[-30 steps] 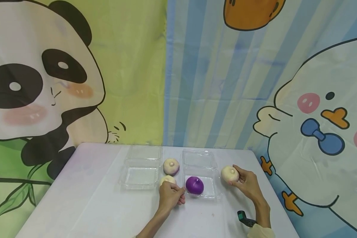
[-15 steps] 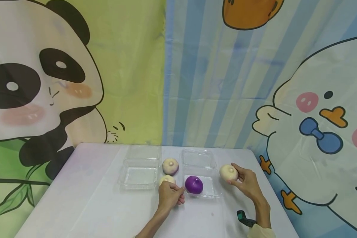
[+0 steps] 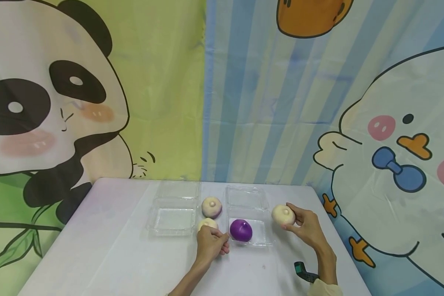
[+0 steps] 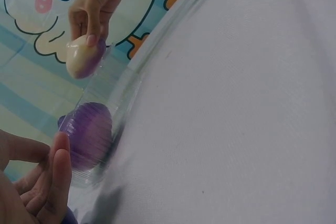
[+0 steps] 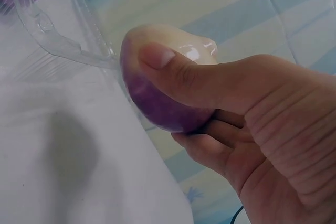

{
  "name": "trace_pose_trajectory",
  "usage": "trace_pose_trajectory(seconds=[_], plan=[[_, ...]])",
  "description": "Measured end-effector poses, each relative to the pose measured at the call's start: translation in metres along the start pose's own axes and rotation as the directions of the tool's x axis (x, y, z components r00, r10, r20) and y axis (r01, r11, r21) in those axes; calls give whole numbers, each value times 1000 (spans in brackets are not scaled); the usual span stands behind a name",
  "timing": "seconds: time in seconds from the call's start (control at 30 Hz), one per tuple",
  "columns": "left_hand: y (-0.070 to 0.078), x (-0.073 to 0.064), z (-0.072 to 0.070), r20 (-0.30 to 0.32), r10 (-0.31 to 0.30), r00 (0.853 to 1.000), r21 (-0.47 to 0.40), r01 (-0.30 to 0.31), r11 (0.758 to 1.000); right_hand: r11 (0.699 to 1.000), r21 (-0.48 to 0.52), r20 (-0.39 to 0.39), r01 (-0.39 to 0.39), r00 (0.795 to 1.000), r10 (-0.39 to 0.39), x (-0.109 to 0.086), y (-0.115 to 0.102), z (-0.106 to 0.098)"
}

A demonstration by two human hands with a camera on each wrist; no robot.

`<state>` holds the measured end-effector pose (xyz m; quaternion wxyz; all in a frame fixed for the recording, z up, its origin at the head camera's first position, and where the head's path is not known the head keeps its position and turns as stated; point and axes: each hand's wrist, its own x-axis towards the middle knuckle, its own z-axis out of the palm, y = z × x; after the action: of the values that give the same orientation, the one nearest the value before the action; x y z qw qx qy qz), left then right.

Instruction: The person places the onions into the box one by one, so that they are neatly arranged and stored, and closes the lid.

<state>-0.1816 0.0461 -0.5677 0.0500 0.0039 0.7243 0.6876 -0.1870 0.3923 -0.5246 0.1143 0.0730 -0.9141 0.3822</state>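
Observation:
My right hand (image 3: 308, 228) holds a cream-and-purple turnip (image 5: 163, 98) between thumb and fingers, raised off the table just right of the right clear plastic box (image 3: 260, 238). In that open box, at its left side, rests a purple round vegetable (image 3: 241, 230) with a small tip. My left hand (image 3: 211, 245) is at the box's front left corner, thumb and fingertips pinching its rim. In the left wrist view, its curled fingers (image 4: 61, 177) are beside the clear wall. Partly hidden behind that hand is a second cream turnip (image 3: 208, 223); another turnip (image 3: 211, 207) lies behind it.
To the left stands another open clear box (image 3: 174, 234), its lid folded back. A white table (image 3: 126, 255) carries everything. Behind it hangs a cartoon cloth (image 3: 259, 102). A dark wrist device (image 3: 305, 272) sits by the right forearm.
My right hand has shifted slightly left with the turnip, closer to the right box. The left hand and the boxes have stayed in place.

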Motion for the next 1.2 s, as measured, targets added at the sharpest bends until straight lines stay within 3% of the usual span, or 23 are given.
trace_pose_trajectory(seconds=[1.2], plan=[[0, 1, 0, 1, -15, 1000, -14, 15, 1000, 1000, 6, 81, -30, 996, 30, 3, -13, -10]])
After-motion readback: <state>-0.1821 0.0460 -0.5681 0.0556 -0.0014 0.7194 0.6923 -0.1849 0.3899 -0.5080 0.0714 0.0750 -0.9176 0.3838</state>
